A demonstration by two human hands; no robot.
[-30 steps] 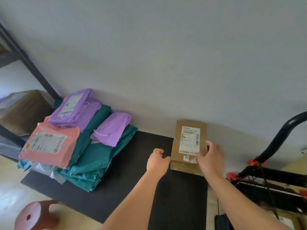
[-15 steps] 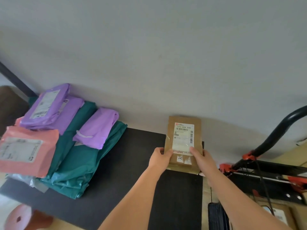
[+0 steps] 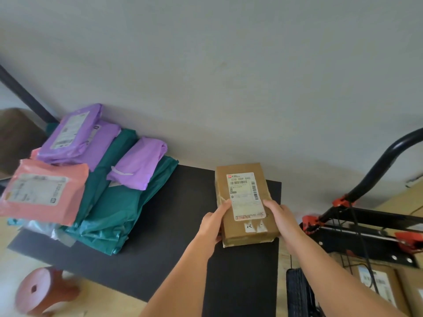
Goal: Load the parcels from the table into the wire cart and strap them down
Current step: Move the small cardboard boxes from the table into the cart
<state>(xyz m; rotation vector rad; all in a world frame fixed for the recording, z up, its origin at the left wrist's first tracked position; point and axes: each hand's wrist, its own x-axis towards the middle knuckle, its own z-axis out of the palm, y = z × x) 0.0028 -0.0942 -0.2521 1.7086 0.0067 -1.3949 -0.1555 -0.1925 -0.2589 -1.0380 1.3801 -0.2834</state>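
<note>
A brown cardboard parcel with a white shipping label is raised a little above the right end of the black table. My left hand grips its left side and my right hand grips its right side. A stack of soft mailers lies at the table's left end: purple ones, teal ones and a pink one. The black wire cart with red clamps and a curved handle stands to the right of the table, with a brown box inside it.
A grey wall runs behind the table. A reddish round stool stands on the floor at lower left. A dark shelf frame holding a brown box is at far left. The cart's black wheel sits beside the table's right edge.
Both hands closed on the brown parcel's sides and drew it off the table, nearer to me. The view swung slightly.
</note>
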